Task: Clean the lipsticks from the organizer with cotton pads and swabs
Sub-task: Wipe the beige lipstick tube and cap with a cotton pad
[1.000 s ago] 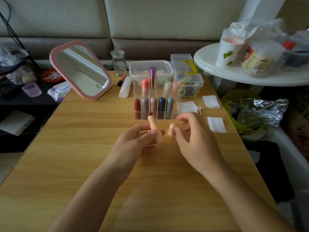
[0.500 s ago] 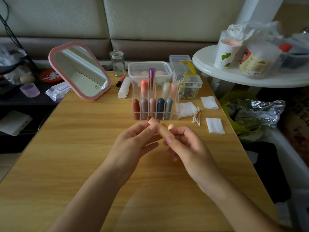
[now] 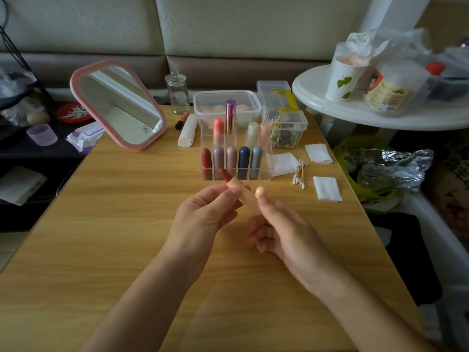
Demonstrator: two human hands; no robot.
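Observation:
An uncapped peach lipstick (image 3: 238,190) with its red tip extended lies tilted between both hands, just in front of the clear organizer (image 3: 267,171). My left hand (image 3: 203,217) pinches its upper barrel. My right hand (image 3: 279,229) grips the lower barrel and also holds the peach cap (image 3: 260,191) at its fingertips. Several capped lipsticks (image 3: 231,158) stand in the organizer. Cotton swabs (image 3: 299,172) and white cotton pads (image 3: 327,188) lie to its right.
A pink-framed mirror (image 3: 119,105) leans at the back left of the wooden table (image 3: 114,224). A glass jar (image 3: 177,94) and clear plastic boxes (image 3: 227,105) stand behind the organizer. A white round side table (image 3: 342,113) with cups is at the right.
The hands have come together: the right hand with the cap has moved onto the lipstick's base. The barrel now tilts left and more red tip shows.

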